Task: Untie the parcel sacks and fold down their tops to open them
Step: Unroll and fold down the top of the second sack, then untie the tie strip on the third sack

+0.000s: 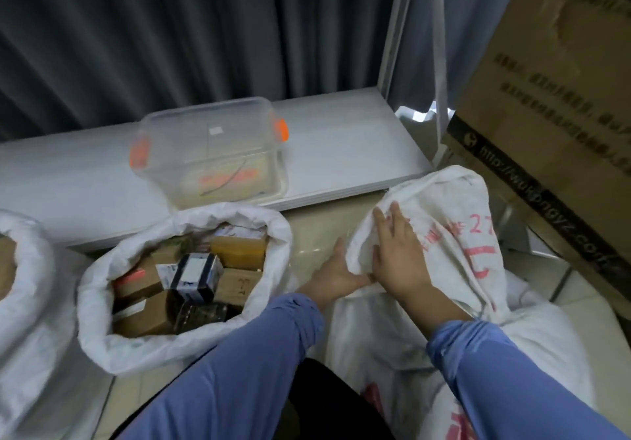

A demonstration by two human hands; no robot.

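The sack [454,234], white with red print, stands on the floor [314,234] at 4 o'clock, its top bunched and leaning toward 12 o'clock. The right hand [399,258] lies flat on that top, fingers straight and spread. The left hand [333,274] reaches in from 9 o'clock of it. Its fingers are tucked under the cloth edge, so it cannot be told whether they grip. Both arms wear blue sleeves [239,371].

At 8 o'clock an open sack [102,320], its rim rolled down, holds parcels [194,275]. A third sack [27,286] shows at 9 o'clock, cut off by the frame's edge. Beyond them, at 11 o'clock, a clear bin [211,152] with orange clips sits on a white ledge [341,145]. A carton [546,98] fills 2 o'clock, and a dark curtain [170,29] hangs behind.
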